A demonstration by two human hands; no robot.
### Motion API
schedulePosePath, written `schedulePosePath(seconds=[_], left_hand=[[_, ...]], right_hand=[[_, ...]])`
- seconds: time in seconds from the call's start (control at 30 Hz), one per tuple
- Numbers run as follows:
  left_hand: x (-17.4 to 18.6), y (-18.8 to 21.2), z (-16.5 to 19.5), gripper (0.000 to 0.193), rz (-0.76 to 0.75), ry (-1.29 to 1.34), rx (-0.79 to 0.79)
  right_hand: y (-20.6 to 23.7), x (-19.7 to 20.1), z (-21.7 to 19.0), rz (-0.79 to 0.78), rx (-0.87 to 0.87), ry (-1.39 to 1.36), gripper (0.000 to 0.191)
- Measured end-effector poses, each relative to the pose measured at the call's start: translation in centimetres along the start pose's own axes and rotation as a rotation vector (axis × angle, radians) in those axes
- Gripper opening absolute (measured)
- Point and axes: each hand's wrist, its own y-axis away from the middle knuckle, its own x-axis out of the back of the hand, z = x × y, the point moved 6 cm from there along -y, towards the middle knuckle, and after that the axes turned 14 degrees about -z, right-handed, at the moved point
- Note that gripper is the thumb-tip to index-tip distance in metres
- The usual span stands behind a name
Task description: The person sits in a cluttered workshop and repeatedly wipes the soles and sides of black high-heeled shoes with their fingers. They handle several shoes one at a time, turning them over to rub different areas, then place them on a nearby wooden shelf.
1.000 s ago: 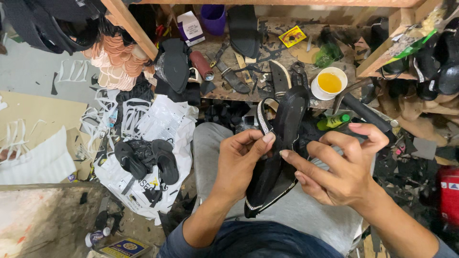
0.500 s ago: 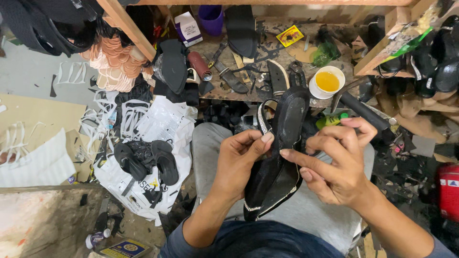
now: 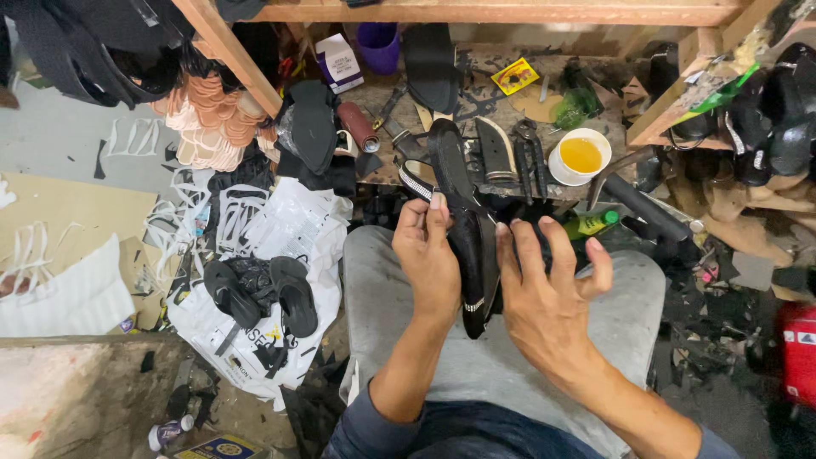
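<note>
I hold a black sandal (image 3: 466,223) on edge over my lap, its toe pointing away from me and a studded strap along its side. My left hand (image 3: 429,259) grips its left side, fingers curled over the sole near the strap. My right hand (image 3: 544,293) presses against the right side with fingers spread upward. Grey cloth covers my knees (image 3: 382,280) beneath the sandal.
A cluttered low workbench (image 3: 476,102) lies ahead with a white cup of yellow glue (image 3: 580,156), pliers (image 3: 531,153), a knife and a black sole (image 3: 429,51). A white plastic bag with black sandals (image 3: 263,293) lies left; shoes hang at right (image 3: 765,127).
The sandal has turned from lying flat-faced toward me to standing on its edge. My right hand opened and moved in against its side; the left hand shifted its grip upward.
</note>
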Motion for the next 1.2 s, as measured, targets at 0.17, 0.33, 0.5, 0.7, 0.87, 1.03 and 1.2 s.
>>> schedulePosePath(seconds=[0.17, 0.33, 0.5, 0.7, 0.87, 1.03, 1.2], left_hand=[[0.6, -0.1, 0.5, 0.017, -0.025, 0.003, -0.091], [0.3, -0.2, -0.1, 0.017, -0.09, 0.128, 0.03], [0.4, 0.4, -0.8, 0.014, -0.124, 0.167, 0.164], [-0.2, 0.8, -1.0, 0.016, -0.205, 0.286, 0.325], [-0.6, 1.8, -0.1, 0.018, -0.343, 0.275, 0.391], [-0.3, 2.9, 0.4, 0.016, -0.399, 0.288, 0.455], [0.2, 3.0, 1.1, 0.016, -0.405, 0.249, 0.487]], right_hand=[[-0.1, 0.8, 1.3, 0.107, 0.141, -0.138, 0.032], [-2.2, -0.5, 4.4, 0.006, 0.135, -0.794, 0.023], [-2.8, -2.1, 5.4, -0.087, 0.065, -1.275, 0.044], [-3.3, -2.8, 5.8, -0.137, 0.049, -1.436, 0.05], [-3.1, -2.6, 6.6, -0.068, 0.173, -1.346, 0.047], [-3.4, -2.6, 7.7, 0.033, 0.13, -1.115, 0.045], [-3.8, -1.7, 7.5, 0.07, 0.075, -0.921, 0.046]])
